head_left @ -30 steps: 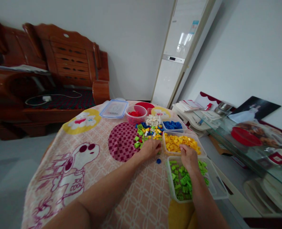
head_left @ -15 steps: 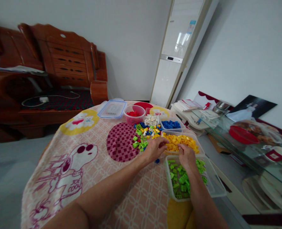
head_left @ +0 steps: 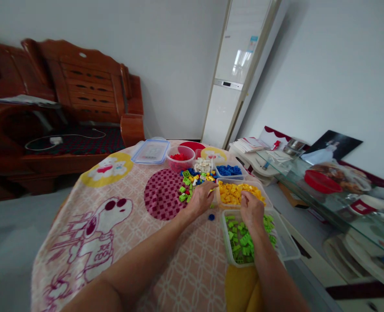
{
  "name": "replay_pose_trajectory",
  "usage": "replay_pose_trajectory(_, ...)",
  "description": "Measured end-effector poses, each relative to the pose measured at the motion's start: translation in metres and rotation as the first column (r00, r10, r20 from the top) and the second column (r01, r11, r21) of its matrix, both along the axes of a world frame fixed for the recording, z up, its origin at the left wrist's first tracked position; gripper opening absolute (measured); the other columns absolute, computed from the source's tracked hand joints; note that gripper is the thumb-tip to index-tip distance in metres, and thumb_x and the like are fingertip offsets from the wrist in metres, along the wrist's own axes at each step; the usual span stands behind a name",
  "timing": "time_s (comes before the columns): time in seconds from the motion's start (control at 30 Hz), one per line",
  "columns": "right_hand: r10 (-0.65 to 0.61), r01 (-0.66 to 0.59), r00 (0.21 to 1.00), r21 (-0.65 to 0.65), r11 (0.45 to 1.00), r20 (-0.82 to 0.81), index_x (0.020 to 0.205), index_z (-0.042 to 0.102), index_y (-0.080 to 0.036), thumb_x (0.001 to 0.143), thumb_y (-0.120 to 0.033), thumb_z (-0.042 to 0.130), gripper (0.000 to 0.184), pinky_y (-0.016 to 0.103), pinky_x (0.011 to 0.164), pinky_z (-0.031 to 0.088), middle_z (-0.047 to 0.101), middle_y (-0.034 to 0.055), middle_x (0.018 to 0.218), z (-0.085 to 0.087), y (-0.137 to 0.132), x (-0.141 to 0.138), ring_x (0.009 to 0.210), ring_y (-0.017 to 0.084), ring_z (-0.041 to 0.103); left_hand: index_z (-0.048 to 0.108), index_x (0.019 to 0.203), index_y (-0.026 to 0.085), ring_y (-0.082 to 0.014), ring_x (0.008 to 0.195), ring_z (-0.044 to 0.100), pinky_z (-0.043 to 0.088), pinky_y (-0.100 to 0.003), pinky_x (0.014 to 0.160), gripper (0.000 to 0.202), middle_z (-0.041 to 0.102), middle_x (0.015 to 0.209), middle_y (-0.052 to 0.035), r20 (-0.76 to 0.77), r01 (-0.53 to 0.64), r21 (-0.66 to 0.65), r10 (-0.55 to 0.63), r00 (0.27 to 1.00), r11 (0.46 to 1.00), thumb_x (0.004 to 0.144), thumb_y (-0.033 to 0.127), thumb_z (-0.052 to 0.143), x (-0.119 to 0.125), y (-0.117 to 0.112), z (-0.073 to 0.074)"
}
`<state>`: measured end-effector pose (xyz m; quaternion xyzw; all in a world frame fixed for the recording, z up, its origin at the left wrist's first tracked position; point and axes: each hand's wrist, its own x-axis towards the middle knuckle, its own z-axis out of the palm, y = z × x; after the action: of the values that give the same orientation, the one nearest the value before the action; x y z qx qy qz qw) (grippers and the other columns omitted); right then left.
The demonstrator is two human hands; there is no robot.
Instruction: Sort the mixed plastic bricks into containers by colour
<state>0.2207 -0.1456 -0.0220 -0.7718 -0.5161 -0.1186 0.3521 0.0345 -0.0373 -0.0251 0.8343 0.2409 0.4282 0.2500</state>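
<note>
My left hand (head_left: pixel 202 200) is over the near right edge of a pile of mixed toy bricks (head_left: pixel 192 178). Its index finger and thumb are apart, and I see no brick between them. My right hand (head_left: pixel 253 210) hangs above the adjoining rims of two boxes, one of yellow bricks (head_left: pixel 232 193) and one of green bricks (head_left: pixel 240 240). Its fingers are pinched together; whatever they hold, if anything, is hidden. A small dark blue round piece (head_left: pixel 211 217) lies on the cloth below my left hand.
Beyond the pile stand a tub of red bricks (head_left: pixel 179 158), white bricks (head_left: pixel 203 164) and a box of blue bricks (head_left: pixel 229 170). A blue-edged lid (head_left: pixel 151 151) lies at the far left of the cloth-covered table (head_left: pixel 179 268). A glass shelf (head_left: pixel 324 208) flanks the right side.
My left hand has drawn left, from the edge of the yellow box towards the mixed pile. My right hand stays pinched near the yellow and green boxes. The camera view has shifted slightly.
</note>
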Motion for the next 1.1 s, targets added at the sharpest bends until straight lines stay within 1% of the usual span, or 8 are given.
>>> replay_pose_trajectory(0.2, -0.057, 0.055, 0.997, 0.038, 0.998, 0.044, 0.105, 0.072, -0.014, 0.085, -0.026, 0.039, 0.04, 0.036, 0.087, 0.049, 0.073, 0.0148, 0.104, 0.02, -0.014, 0.006, 0.092, 0.025, 0.066, 0.066, 0.112, 0.016, -0.0235, 0.116, 0.06, 0.045, -0.039, 0.106, 0.032, 0.068, 0.118, -0.0113, -0.078, -0.277, 0.011, 0.277, 0.958, 0.961, 0.083, 0.011, 0.053, -0.041, 0.033, -0.016)
replay_pose_trajectory(0.3, -0.182, 0.185, 0.98, -0.02, 0.983, 0.082, 0.114, 0.069, -0.012, 0.086, -0.028, 0.039, 0.044, 0.037, 0.086, 0.048, 0.073, 0.0152, 0.105, 0.031, -0.029, 0.026, 0.091, 0.026, 0.066, 0.064, 0.114, 0.017, -0.0241, 0.119, 0.058, 0.043, -0.04, 0.109, 0.033, 0.067, 0.12, -0.0113, -0.107, -0.413, -0.012, 0.409, 0.906, 0.911, 0.084, 0.014, 0.053, -0.065, 0.048, -0.028)
replay_pose_trajectory(0.37, -0.274, 0.283, 0.957, -0.091, 0.955, 0.098, 0.119, 0.066, -0.012, 0.086, -0.027, 0.039, 0.046, 0.036, 0.089, 0.047, 0.071, 0.0155, 0.111, 0.036, -0.043, 0.042, 0.097, 0.026, 0.066, 0.062, 0.118, 0.016, -0.0255, 0.121, 0.057, 0.042, -0.041, 0.11, 0.035, 0.066, 0.122, -0.0121, -0.155, -0.454, -0.043, 0.443, 0.883, 0.89, 0.084, 0.021, 0.056, -0.073, 0.057, -0.035)
replay_pose_trajectory(0.5, -0.4, 0.416, 0.909, -0.303, 0.857, 0.118, 0.129, 0.06, -0.006, 0.087, -0.03, 0.039, 0.053, 0.042, 0.093, 0.046, 0.067, 0.0214, 0.12, 0.031, -0.077, 0.073, 0.108, 0.033, 0.064, 0.055, 0.131, 0.012, -0.0286, 0.133, 0.049, 0.038, -0.042, 0.113, 0.051, 0.057, 0.138, -0.0178, -0.216, -0.398, -0.034, 0.382, 0.899, 0.917, 0.085, 0.033, 0.06, -0.067, 0.068, -0.044)
replay_pose_trajectory(0.63, -0.437, 0.432, 0.894, -0.442, 0.786, 0.099, 0.131, 0.058, -0.003, 0.087, -0.034, 0.041, 0.056, 0.043, 0.089, 0.049, 0.068, 0.0249, 0.117, 0.007, -0.105, 0.093, 0.108, 0.036, 0.065, 0.056, 0.13, 0.015, -0.0282, 0.13, 0.053, 0.038, -0.043, 0.113, 0.052, 0.059, 0.136, -0.0163, -0.285, -0.342, -0.002, 0.327, 0.901, 0.94, 0.083, 0.035, 0.063, -0.055, 0.074, -0.043)
replay_pose_trajectory(0.77, -0.364, 0.371, 0.925, -0.449, 0.813, 0.107, 0.115, 0.07, -0.01, 0.085, -0.034, 0.044, 0.046, 0.041, 0.091, 0.05, 0.071, 0.0208, 0.114, -0.01, -0.116, 0.094, 0.107, 0.033, 0.067, 0.062, 0.123, 0.02, -0.0256, 0.121, 0.059, 0.041, -0.04, 0.109, 0.042, 0.066, 0.127, -0.0116, -0.298, -0.29, -0.024, 0.27, 0.916, 0.957, 0.083, 0.034, 0.062, -0.054, 0.067, -0.04)
replay_pose_trajectory(0.93, -0.343, 0.361, 0.932, -0.418, 0.834, 0.119, 0.091, 0.076, -0.016, 0.084, -0.029, 0.043, 0.036, 0.034, 0.077, 0.05, 0.075, 0.0165, 0.1, -0.005, -0.113, 0.075, 0.092, 0.027, 0.07, 0.064, 0.121, 0.021, -0.0246, 0.121, 0.059, 0.042, -0.041, 0.11, 0.04, 0.067, 0.126, -0.0096, -0.222, -0.167, -0.081, 0.146, 0.964, 0.983, 0.083, 0.034, 0.063, -0.054, 0.036, -0.043)
replay_pose_trajectory(1.1, -0.245, 0.24, 0.969, -0.39, 0.889, 0.037, 0.073, 0.075, -0.02, 0.083, -0.03, 0.04, 0.037, 0.031, 0.064, 0.046, 0.074, 0.0101, 0.076, -0.005, -0.109, 0.062, 0.072, 0.023, 0.068, 0.062, 0.123, 0.02, -0.0231, 0.127, 0.055, 0.038, -0.04, 0.114, 0.042, 0.064, 0.131, -0.0095, -0.118, -0.094, -0.08, 0.084, 0.989, 0.992, 0.083, 0.03, 0.062, -0.054, 0.006, -0.043)
